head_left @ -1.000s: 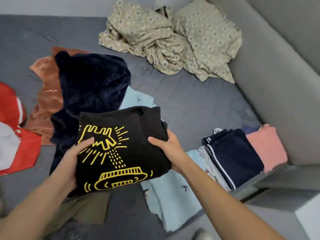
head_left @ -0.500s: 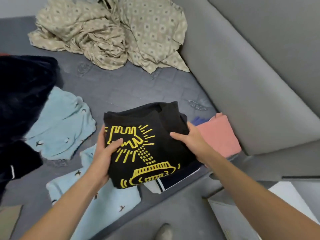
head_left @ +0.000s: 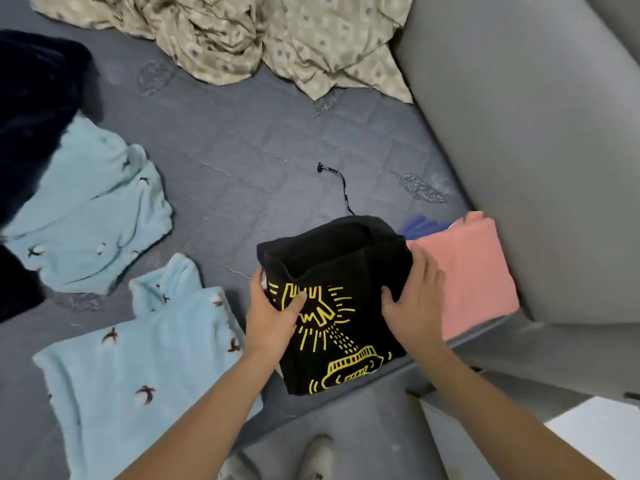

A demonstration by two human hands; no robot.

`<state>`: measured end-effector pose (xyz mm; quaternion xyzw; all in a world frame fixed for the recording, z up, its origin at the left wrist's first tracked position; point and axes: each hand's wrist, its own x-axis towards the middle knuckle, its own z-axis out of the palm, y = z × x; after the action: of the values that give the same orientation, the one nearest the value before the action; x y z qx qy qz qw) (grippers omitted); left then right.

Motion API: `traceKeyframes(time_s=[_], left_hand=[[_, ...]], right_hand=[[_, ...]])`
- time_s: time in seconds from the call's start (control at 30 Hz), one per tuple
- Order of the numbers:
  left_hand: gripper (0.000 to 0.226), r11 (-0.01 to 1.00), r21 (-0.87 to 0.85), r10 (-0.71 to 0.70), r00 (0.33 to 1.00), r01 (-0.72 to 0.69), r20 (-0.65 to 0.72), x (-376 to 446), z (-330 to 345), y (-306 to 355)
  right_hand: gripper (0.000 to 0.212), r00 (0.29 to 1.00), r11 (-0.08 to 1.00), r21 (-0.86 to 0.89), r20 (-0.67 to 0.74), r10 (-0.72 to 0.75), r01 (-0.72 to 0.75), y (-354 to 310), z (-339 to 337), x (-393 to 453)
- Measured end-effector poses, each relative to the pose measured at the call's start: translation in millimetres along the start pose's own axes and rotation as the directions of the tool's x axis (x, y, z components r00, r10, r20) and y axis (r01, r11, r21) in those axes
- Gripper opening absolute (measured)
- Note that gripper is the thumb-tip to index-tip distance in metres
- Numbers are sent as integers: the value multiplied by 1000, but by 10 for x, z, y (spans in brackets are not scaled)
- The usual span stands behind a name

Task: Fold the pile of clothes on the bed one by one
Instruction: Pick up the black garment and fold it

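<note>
Grey quilted bed (head_left: 242, 140), padded grey side panel (head_left: 519, 133) along its right; near edge runs under my forearms.

Hidden or cut off: dark navy garment (head_left: 31, 109) runs out of view at the left. Beige patterned sheet (head_left: 263, 36), crumpled, is cropped at the top. A blue item (head_left: 420, 223) shows only as a sliver behind the pink folded piece (head_left: 474, 271). What lies beneath the black shirt I cannot tell. A shoe (head_left: 320, 455) shows below the bed edge.

Open room: bare mattress between the sheet and the shirt, crossed only by a thin black cord (head_left: 341, 185).

Item: folded black shirt (head_left: 332, 271), yellow line print facing up, near the bed's front edge, its right side touching the pink piece. My left hand (head_left: 273, 317) grips its left edge, thumb on the print; my right hand (head_left: 414, 296) grips the right edge, fingers curled over the cloth.

Also: two light blue bird-print pieces, one further back (head_left: 90, 209) and one nearer (head_left: 138, 368).
</note>
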<state>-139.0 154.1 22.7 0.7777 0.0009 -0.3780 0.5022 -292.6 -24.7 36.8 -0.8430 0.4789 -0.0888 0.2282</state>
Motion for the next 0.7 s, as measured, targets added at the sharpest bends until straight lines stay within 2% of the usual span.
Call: traceKeyframes(time_s=[0.07, 0.17, 0.23, 0.3, 0.33, 0.37, 0.4, 0.43, 0.47, 0.5, 0.57, 0.7], left_hand=[[90, 999, -40, 17, 1000, -17, -13, 48, -2, 62], [81, 989, 16, 150, 988, -149, -26, 51, -16, 39], [77, 947, 203, 276, 954, -250, -114, 46, -40, -18], [77, 810, 503, 461, 857, -301, -229, 47, -77, -67], [75, 695, 614, 582, 794, -374, -176, 45, -66, -84], [72, 553, 671, 686, 726, -493, -32, 32, -24, -107], [69, 417, 679, 731, 667, -604, 144, 13, 43, -147], [66, 319, 673, 711, 638, -667, 295, 11, 115, -205], [63, 266, 685, 659, 646, -679, 385, 37, 182, -267], [63, 247, 718, 603, 683, -651, 411, 93, 239, -332], [65, 258, 792, 515, 773, -553, 371, 213, 306, -392], [74, 274, 845, 470, 830, -459, 299, 148, 325, -283]], right_hand=[[85, 985, 979, -124, -36, -170, 164, -189, 10, 29], [73, 933, 912, -200, 28, -359, 357, -316, 129, 73], [63, 904, 872, -235, 96, -418, 428, -294, 248, 112], [59, 887, 837, -295, 176, -427, 461, -196, 387, 172], [59, 884, 824, -321, 197, -423, 466, -141, 443, 214], [60, 887, 820, -338, 203, -415, 461, -88, 480, 263], [60, 890, 819, -347, 199, -411, 456, -45, 510, 311], [61, 891, 817, -357, 196, -409, 453, -9, 530, 348], [61, 890, 809, -371, 194, -413, 456, 26, 541, 371], [62, 888, 801, -384, 199, -415, 460, 63, 550, 379], [62, 889, 794, -399, 209, -408, 458, 130, 561, 381], [64, 901, 798, -418, 229, -370, 434, 78, 495, 390]])
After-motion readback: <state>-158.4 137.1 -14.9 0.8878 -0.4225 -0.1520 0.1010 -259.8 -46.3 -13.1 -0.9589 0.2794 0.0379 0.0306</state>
